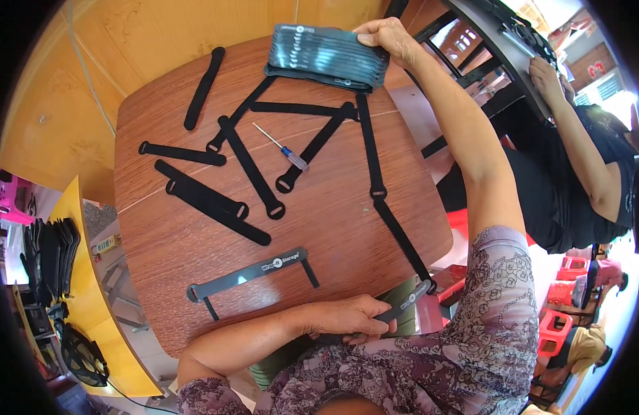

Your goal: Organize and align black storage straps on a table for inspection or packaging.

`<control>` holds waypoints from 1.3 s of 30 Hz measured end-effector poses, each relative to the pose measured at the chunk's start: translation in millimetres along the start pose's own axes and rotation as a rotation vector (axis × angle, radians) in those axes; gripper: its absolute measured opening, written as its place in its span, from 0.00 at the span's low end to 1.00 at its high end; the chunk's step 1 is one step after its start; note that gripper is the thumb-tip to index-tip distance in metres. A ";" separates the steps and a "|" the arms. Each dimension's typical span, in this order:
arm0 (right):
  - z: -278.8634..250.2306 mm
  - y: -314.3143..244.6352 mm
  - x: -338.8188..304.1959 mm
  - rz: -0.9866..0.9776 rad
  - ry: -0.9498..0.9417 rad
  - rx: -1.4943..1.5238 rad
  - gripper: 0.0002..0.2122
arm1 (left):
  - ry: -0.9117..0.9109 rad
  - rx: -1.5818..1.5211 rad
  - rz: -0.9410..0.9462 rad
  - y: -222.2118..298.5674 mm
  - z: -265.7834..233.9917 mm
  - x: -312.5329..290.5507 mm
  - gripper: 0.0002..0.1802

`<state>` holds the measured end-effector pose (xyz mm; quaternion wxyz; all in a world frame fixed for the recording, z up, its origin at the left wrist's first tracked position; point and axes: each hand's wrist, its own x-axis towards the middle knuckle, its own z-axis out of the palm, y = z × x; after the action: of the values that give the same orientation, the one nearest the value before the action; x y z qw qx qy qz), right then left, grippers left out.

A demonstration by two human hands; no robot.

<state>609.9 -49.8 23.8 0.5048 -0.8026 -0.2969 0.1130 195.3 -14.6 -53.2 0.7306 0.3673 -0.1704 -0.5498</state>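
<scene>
right grip point(392, 41): grasping glossy stack point(323, 55), twelve o'clock; left grip point(355, 318): grasping grey strap point(412, 297), five o'clock, near end seemingly hidden.

The right hand point(391, 39) grips the right end of the stack point(323, 59) over the table's point(340, 235) far side. The left hand point(350, 318) holds one grey strap point(411, 297). A screwdriver point(288, 152) lies among black straps point(250, 166).

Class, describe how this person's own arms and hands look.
The sleeves are short, greyish mauve, with dark floral outlines; the forearms are bare. The left hand and right hand wear no gloves, and no watch shows.
</scene>
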 end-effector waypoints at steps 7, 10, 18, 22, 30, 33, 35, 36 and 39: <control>17.6 -27.2 -18.7 0.119 0.438 0.823 0.07 | 0.019 0.021 -0.014 -0.3 -1.2 0.8 0.15; 27.3 -25.5 -22.2 0.133 0.252 1.013 0.07 | 0.014 0.020 -0.006 -1.2 -1.2 0.6 0.15; 69.3 -36.2 -41.8 0.063 0.317 1.203 0.08 | 0.000 -0.036 -0.021 -0.8 1.9 1.4 0.16; 89.6 -56.7 -74.8 0.216 0.400 1.175 0.12 | 0.074 -0.107 0.024 3.7 6.9 -2.6 0.15; 72.2 -69.5 -164.1 0.197 0.440 1.080 0.10 | 0.364 -0.063 0.249 25.1 37.7 -14.8 0.09; 69.8 -66.9 -200.3 0.224 0.409 1.054 0.09 | 0.708 -0.127 0.427 43.0 50.4 -24.5 0.08; 75.8 -68.0 -215.2 0.241 0.384 1.063 0.08 | 0.981 -0.105 0.530 57.0 52.8 -32.3 0.08; 78.9 -67.7 -224.1 0.258 0.367 1.066 0.08 | 1.123 0.012 0.548 71.4 55.9 -38.8 0.08; 98.7 -80.9 -237.3 0.189 0.268 1.139 0.09 | 1.492 0.105 0.794 95.4 34.5 -53.7 0.16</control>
<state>343.7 -91.2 20.8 0.8771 -0.4353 -0.0504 0.1965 219.3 35.2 47.4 0.7726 0.5801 0.2148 0.1429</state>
